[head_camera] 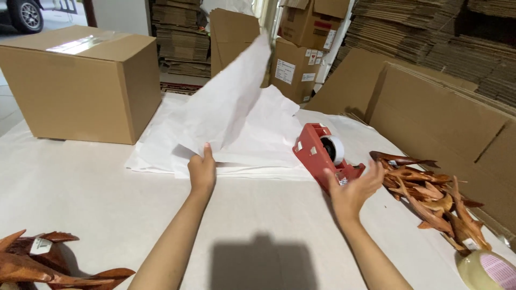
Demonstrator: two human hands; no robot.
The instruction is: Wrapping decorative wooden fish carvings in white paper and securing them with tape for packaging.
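My left hand [202, 171] pinches a lifted white paper sheet [228, 102]; my right hand [352, 190], open and empty, nears the red tape dispenser [322, 156], wooden carvings [430, 193] beside.

Blurred by motion: upper corner of the lifted white paper sheet [231, 96], edge soft against the cardboard behind. Hidden beneath that sheet: part of the white paper stack [258, 156] and the left hand [202, 171] fingertips pinching the sheet's lower edge. Partly covered by the right hand [352, 190]: near end of the red tape dispenser [317, 153]. Cut off at the bottom edge: both forearms, brown wooden carvings [37, 263] at lower left, tape roll [489, 271] at lower right. Cropped at top left: a car wheel [24, 13]. Too small to read: labels on the far cardboard boxes [293, 70].
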